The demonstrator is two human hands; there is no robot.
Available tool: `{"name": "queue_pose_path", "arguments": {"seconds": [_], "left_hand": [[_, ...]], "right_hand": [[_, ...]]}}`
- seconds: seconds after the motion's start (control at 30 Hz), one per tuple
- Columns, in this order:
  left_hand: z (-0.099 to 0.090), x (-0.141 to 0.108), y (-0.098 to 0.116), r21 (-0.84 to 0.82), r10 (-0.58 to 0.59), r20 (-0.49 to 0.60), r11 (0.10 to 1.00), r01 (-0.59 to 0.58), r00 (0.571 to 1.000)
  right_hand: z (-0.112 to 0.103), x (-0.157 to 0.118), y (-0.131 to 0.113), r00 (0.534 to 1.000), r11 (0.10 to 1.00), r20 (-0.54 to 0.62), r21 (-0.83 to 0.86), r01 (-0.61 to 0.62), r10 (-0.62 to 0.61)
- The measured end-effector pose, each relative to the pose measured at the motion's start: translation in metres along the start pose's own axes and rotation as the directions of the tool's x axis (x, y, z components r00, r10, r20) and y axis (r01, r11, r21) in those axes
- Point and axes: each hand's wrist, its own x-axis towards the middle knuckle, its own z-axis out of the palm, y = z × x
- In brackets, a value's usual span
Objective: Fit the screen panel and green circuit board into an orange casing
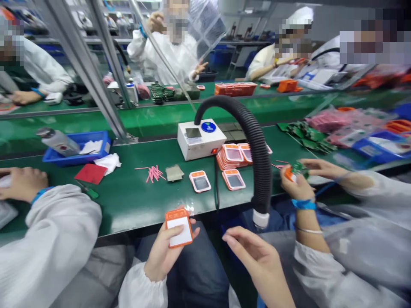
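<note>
orange case (pixel 183 238) | clamped in l hand (pixel 164 252) | r hand (pixel 258 254): can't tell | green bench (pixel 128 203), wkrs (pixel 160 60) beyond

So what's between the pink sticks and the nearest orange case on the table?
In the head view, grey squares lie between the pink sticks and that case.

We see the far face of the orange-framed unit (pixel 182 238) hidden, and the left hand's (pixel 162 248) thumb covers part of its white panel. Our view loses the right hand's (pixel 258 254) forearm at the lower edge. The black ribbed hose (pixel 261 158) masks part of the stacked orange-and-white frames (pixel 233 154). We cannot read the blue disc (pixel 208 127) or the lettering on the bottle (pixel 59 141). At left, the edge crops a co-worker's hand (pixel 24 184) and its white object (pixel 5 181); at right, we find a green circuit board (pixel 301 170) blurred.
</note>
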Motion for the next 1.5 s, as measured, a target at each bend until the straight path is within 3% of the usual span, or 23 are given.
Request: {"name": "queue_pose_path", "arguments": {"seconds": [0.13, 0.17, 0.33, 0.4, 0.5, 0.63, 0.77, 0.87, 0.97, 1.1, 1.2, 1.33, 1.43, 1.5], "left_hand": [[-0.011, -0.005, 0.015, -0.024, 0.105, -0.085, 0.994, -0.108, 0.991], [-0.014, -0.007, 0.018, -0.027, 0.126, -0.097, 0.991, -0.129, 0.987], [-0.029, -0.016, 0.025, -0.040, 0.152, -0.171, 0.986, -0.161, 0.974], [-0.036, -0.018, 0.027, -0.044, 0.148, -0.188, 0.986, -0.159, 0.971], [-0.043, -0.018, 0.031, -0.044, 0.140, -0.190, 0.988, -0.151, 0.972], [-0.045, -0.017, 0.034, -0.050, 0.130, -0.187, 0.989, -0.142, 0.974], [-0.040, -0.017, 0.033, -0.055, 0.125, -0.166, 0.989, -0.136, 0.978], [-0.037, -0.019, 0.033, -0.064, 0.117, -0.156, 0.990, -0.128, 0.981], [-0.035, -0.022, 0.032, -0.055, 0.120, -0.140, 0.990, -0.129, 0.983], [-0.031, -0.028, 0.032, -0.023, 0.137, -0.113, 0.990, -0.141, 0.984], [-0.024, -0.034, 0.031, -0.020, 0.121, -0.098, 0.992, -0.124, 0.988], [-0.009, -0.043, 0.029, 0.000, 0.082, -0.050, 0.997, -0.083, 0.995], [0.001, -0.048, 0.025, 0.039, 0.037, -0.022, 0.999, -0.036, 0.999], [0.005, -0.051, 0.021, 0.067, 0.000, -0.013, 0.998, 0.001, 1.000]], "right_hand": [[0.067, 0.049, -0.026, 0.968, 0.947, 0.145, -0.222, 0.232, -0.203], [0.087, 0.066, -0.032, 0.964, 0.895, 0.183, -0.370, 0.247, -0.191], [0.175, 0.144, -0.037, 0.973, 0.764, 0.155, -0.603, 0.230, -0.170], [0.196, 0.162, -0.030, 0.975, 0.706, 0.174, -0.673, 0.221, -0.140], [0.209, 0.170, -0.019, 0.977, 0.636, 0.184, -0.744, 0.207, -0.103], [0.210, 0.168, -0.010, 0.982, 0.581, 0.175, -0.792, 0.185, -0.074], [0.211, 0.165, -0.008, 0.982, 0.592, 0.175, -0.785, 0.183, -0.071], [0.210, 0.165, -0.011, 0.984, 0.656, 0.164, -0.736, 0.170, -0.071], [0.200, 0.163, -0.019, 0.983, 0.777, 0.172, -0.610, 0.154, -0.061], [0.171, 0.145, -0.033, 0.938, 0.952, 0.345, -0.278, 0.128, -0.025], [0.142, 0.120, -0.040, 0.886, 0.997, 0.464, -0.062, 0.053, -0.018], [0.106, 0.085, -0.039, 0.835, 0.981, 0.549, 0.153, -0.121, 0.017], [0.086, 0.068, -0.030, 0.821, 0.887, 0.565, 0.333, -0.321, 0.085], [0.074, 0.060, -0.022, 0.827, 0.845, 0.547, 0.378, -0.378, 0.125]]}}
